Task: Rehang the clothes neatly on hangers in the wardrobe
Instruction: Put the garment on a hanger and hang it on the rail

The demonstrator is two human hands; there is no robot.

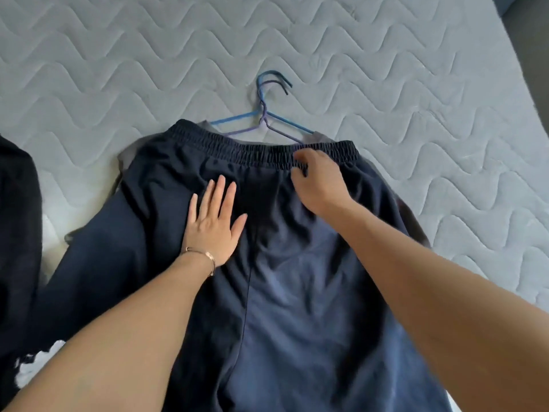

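Observation:
Dark navy trousers [285, 286] with an elastic waistband [252, 151] lie spread on a quilted mattress. My left hand [212, 221] presses flat on the fabric just below the waistband, fingers straight. My right hand [318, 179] pinches the waistband right of its middle, fingers curled. Two thin hangers, one blue [234, 118] and one purple [243, 131], lie beyond the waistband with their hooks pointing away. Their lower parts are hidden under the clothes. A grey garment [124, 162] peeks out from beneath the trousers.
The pale grey quilted mattress [118, 69] stretches away on all sides. A black garment [17, 221] lies at the left edge, with a white patterned patch near the bottom left. A dark floor strip [531, 34] shows past the mattress's right edge.

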